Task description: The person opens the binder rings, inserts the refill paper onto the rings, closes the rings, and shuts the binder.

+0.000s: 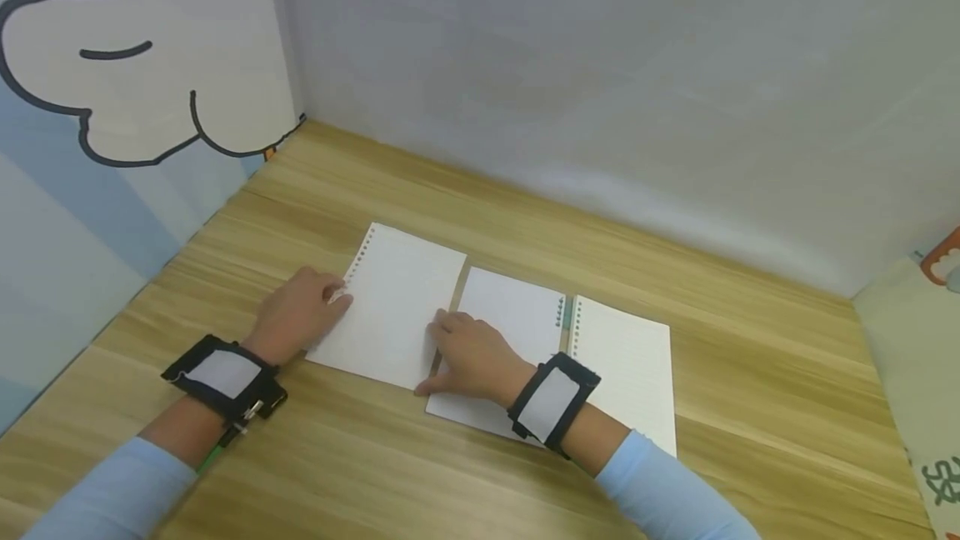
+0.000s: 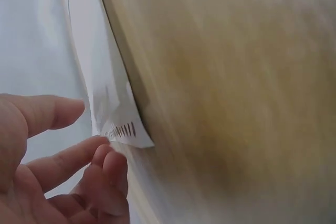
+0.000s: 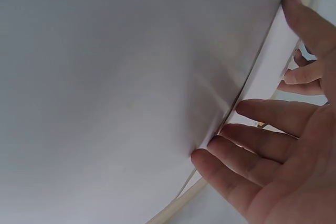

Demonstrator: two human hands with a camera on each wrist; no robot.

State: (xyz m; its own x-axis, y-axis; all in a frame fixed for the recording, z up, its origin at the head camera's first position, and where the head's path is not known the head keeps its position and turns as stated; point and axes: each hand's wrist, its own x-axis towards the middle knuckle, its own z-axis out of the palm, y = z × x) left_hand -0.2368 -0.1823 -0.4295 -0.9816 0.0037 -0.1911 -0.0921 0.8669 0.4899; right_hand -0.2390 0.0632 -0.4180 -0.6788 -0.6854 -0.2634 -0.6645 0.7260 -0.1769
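Observation:
White loose-leaf paper (image 1: pixel 397 298), punched with holes along its left edge, lies flat on the wooden table. My left hand (image 1: pixel 296 315) is at that holed edge; in the left wrist view its fingertips (image 2: pixel 107 150) touch the paper by the holes, the thumb held apart. Along the paper's right edge rests my right hand (image 1: pixel 476 357), its fingers fairly straight and the thumb near the lower corner. In the right wrist view the fingertips (image 3: pixel 202 156) line up on that edge. Beneath the right hand and wrist lies an opened ring notebook, its white left side (image 1: pixel 510 307) partly covered.
The notebook's teal rings (image 1: pixel 560 312) show at its spine, with holed pages (image 1: pixel 626 365) to their right. A grey-white wall panel (image 1: pixel 600 107) closes off the back of the wooden table (image 1: pixel 337 457); a printed cartoon panel (image 1: pixel 150 57) stands at the left.

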